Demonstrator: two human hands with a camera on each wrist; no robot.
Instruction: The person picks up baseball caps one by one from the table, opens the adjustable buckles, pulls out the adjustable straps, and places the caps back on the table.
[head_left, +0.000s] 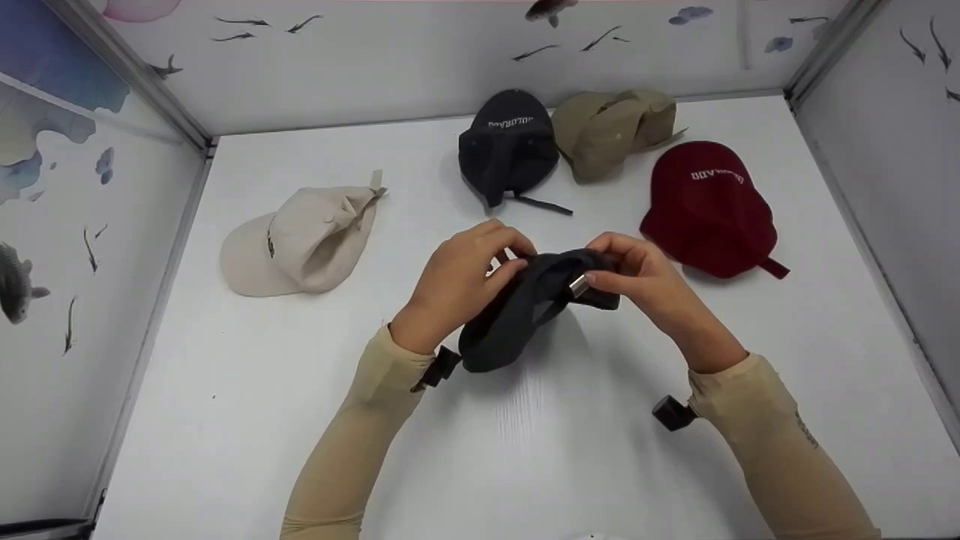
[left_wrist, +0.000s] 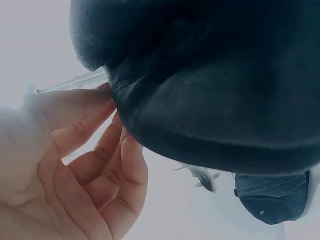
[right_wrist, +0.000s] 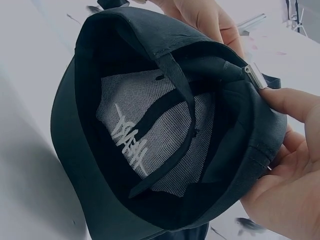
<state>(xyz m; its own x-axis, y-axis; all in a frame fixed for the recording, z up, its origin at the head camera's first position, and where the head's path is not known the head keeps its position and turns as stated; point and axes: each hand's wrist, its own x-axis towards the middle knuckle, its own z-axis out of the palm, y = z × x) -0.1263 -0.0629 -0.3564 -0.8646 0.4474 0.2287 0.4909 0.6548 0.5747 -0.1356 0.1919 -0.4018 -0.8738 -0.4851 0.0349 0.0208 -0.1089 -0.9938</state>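
Between my hands, above the white table, is a black cap (head_left: 499,334), its open underside turned toward the right wrist camera. White mesh lining (right_wrist: 170,145) with pale stitching shows inside it. My left hand (head_left: 469,274) pinches the cap's edge between thumb and fingers. On the other side my right hand (head_left: 637,277) grips the back band, its thumb at a silver metal buckle (right_wrist: 256,76). A strap (right_wrist: 177,80) hangs loosely across the opening. Parts of the right fingers are hidden behind the band.
A beige cap (head_left: 300,240) lies at the left. Toward the back lie a dark navy cap (head_left: 510,150), a khaki cap (head_left: 600,135) and, farther right, a dark red cap (head_left: 709,210). Printed white panels (head_left: 420,60) wall in the table (head_left: 247,420).
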